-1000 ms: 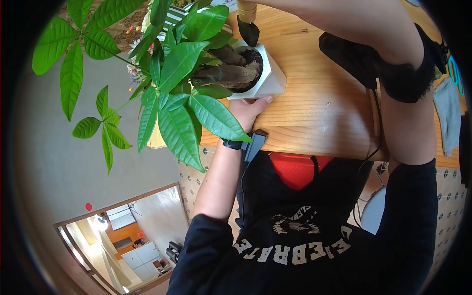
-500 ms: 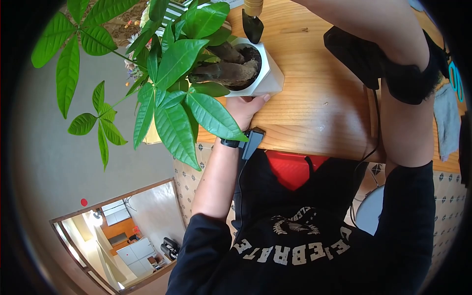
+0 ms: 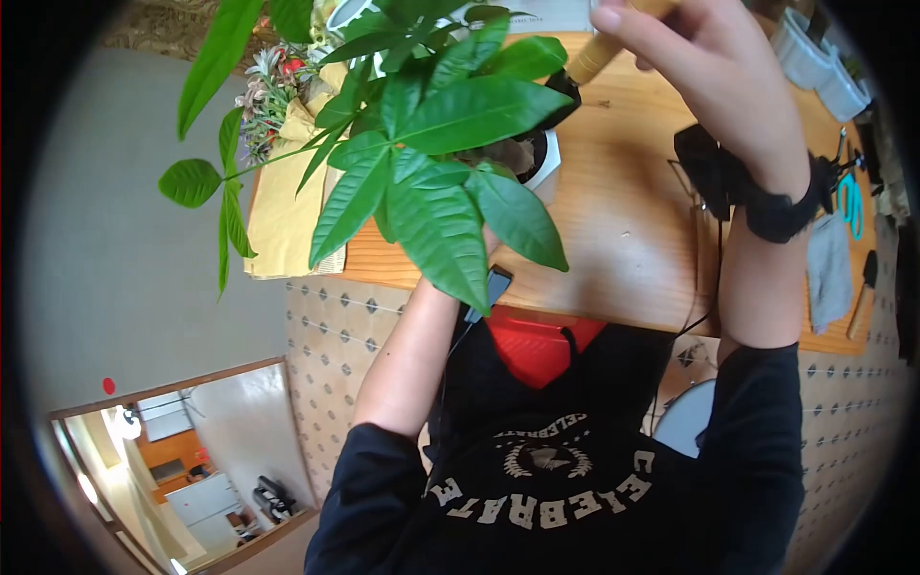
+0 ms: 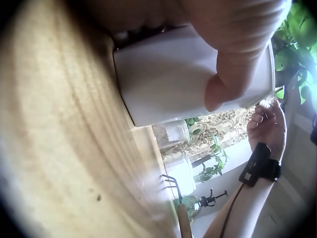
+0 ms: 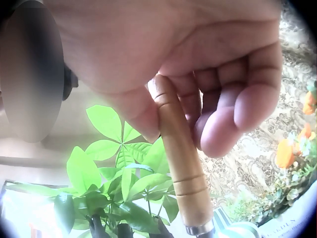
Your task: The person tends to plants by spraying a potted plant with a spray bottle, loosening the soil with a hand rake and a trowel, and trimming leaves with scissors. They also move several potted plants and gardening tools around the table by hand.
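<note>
A leafy potted plant (image 3: 436, 230) with thick brown stems grows in a white faceted pot (image 4: 168, 74) on the wooden table. My left hand (image 4: 235, 39) grips this pot low on its side, thumb against the wall; in the head view leaves hide most of that hand. My right hand (image 3: 724, 86) holds a small trowel by its light wooden handle (image 5: 183, 144), between thumb and fingers. The dark trowel blade (image 3: 563, 101) points down at the pot's rim, partly behind a leaf. Dark soil (image 3: 548, 158) shows beside the stems.
Brown paper (image 3: 297, 216) and a bunch of flowers (image 3: 273, 86) lie left of the plant. To the right are white plastic containers (image 3: 803, 53), teal-handled scissors (image 3: 851, 206) and a grey cloth (image 3: 830, 273). A three-pronged hand rake (image 4: 171, 181) appears in the left wrist view.
The head view has shifted, bringing my right hand into sight. The trowel has gone from nearly upright to slanting, handle toward the right. Leaves cover more of the pot and left hand.
</note>
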`<state>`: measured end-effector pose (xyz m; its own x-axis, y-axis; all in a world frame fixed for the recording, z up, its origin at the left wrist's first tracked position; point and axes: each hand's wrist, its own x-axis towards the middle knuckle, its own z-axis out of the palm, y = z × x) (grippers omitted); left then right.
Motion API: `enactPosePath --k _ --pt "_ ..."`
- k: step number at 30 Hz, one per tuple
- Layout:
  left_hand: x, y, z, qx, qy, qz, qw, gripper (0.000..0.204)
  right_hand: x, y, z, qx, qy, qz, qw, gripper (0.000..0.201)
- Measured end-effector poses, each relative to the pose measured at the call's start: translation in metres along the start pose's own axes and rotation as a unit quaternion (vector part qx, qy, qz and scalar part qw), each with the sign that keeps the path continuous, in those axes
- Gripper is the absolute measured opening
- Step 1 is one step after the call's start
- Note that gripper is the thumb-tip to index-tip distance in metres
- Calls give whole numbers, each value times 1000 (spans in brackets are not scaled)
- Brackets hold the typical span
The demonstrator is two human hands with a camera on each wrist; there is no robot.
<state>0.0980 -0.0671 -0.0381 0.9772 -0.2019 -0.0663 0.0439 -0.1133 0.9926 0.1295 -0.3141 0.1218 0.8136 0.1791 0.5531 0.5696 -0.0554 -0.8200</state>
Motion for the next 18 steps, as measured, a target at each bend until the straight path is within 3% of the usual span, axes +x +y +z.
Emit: enactPosePath --k 3,6,8,9,11,16,17,18 --pt "8 -7 -6 -1 -41 16 999 56 -1 -7 -9 -76 -4 77 994 13" --pt "1 13 -1 208 -35 109 971 32 -9 -22 -12 -118 -9 103 988 17" --pt "12 15 -3 317 -24 256 913 41 -16 -31 -3 -145 18 85 986 20" --pt "12 11 0 183 -11 147 972 59 -20 -34 -2 -118 26 94 988 20" --pt "18 -4 -4 125 -42 184 974 68 -26 -43 5 -133 51 110 984 20" --pt "17 -8 -13 100 -51 173 979 84 -49 -65 26 -132 112 119 978 23" --pt "9 5 -11 17 -69 128 989 90 -55 -67 26 -146 123 111 975 23" --pt "11 0 -10 16 -71 148 986 87 -59 -71 30 -151 132 114 973 23"
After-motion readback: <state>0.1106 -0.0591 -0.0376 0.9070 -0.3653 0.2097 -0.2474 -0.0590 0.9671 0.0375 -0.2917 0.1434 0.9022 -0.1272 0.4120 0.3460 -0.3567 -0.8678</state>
